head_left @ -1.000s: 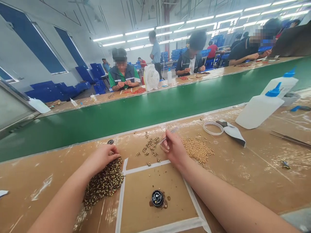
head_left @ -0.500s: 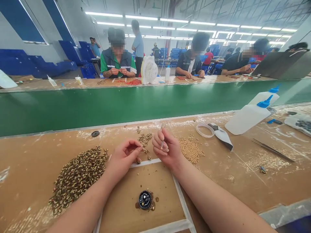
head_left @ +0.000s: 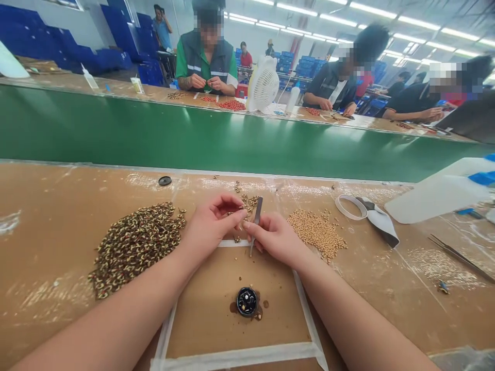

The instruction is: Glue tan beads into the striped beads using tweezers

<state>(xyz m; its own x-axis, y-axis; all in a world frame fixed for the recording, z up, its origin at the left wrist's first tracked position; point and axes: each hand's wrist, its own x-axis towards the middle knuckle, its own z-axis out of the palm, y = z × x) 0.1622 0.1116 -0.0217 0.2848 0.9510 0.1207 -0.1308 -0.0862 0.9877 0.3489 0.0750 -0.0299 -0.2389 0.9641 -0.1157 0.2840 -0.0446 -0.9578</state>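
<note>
Left hand [head_left: 211, 225]: thumb and fingertips pinched on a small piece [head_left: 241, 208], partly hidden.
Right hand [head_left: 279, 238]: curled round tweezers [head_left: 258, 210], fingertips close beside the left's.
Tweezers' axis: fore-and-aft, slightly tilted, lower end toward the body.
Black pot [head_left: 246, 314]: on the worktop [head_left: 207, 324], bodyward of both hands.
Pale beads [head_left: 315, 232]: right of the right hand.

Ceiling tubes [head_left: 338, 20] are shining brightly beyond the left hand [head_left: 212, 221] and right hand [head_left: 277, 238], pale glare is streaking the green belt [head_left: 154, 134] ahead of them, and tiny details between them are blurring into softness.
</note>
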